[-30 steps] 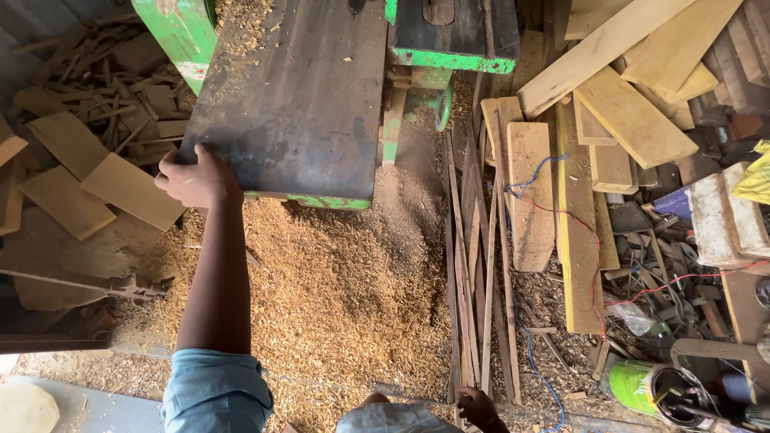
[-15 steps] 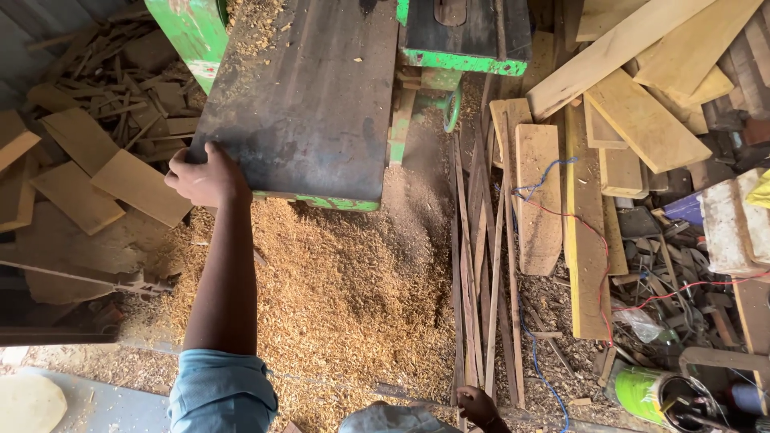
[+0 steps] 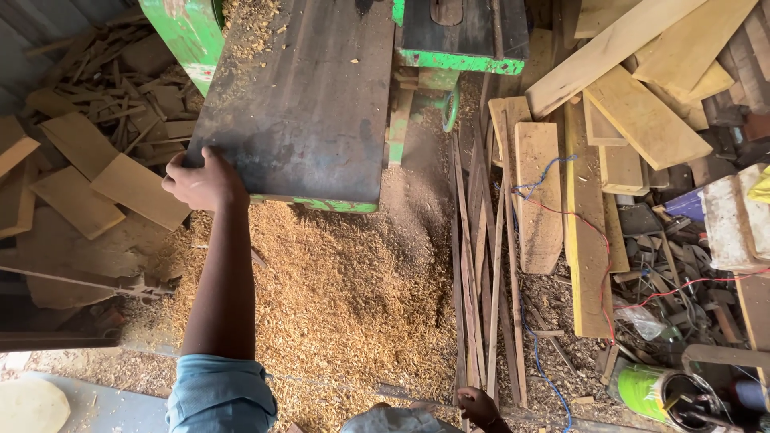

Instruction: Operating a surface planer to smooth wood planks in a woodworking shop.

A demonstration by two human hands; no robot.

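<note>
My left hand (image 3: 200, 180) grips the near left corner of a dark metal machine table (image 3: 309, 104) with green edges, part of a green woodworking machine (image 3: 453, 48). My arm stretches out from a blue sleeve (image 3: 220, 393). My right hand (image 3: 480, 405) hangs low at the bottom edge, close to thin wooden strips (image 3: 481, 265) lying on the floor; its fingers are mostly out of view. A thick heap of wood shavings (image 3: 345, 297) covers the floor under the table.
Offcut boards (image 3: 88, 180) lie piled at the left. Long planks (image 3: 634, 96) and boards (image 3: 539, 192) lie at the right, with red and blue wires (image 3: 593, 240), scrap and a green can (image 3: 654, 393) at the bottom right.
The view has shifted slightly downward and left. My left hand stays on the table's corner and my right hand stays low by the strips.
</note>
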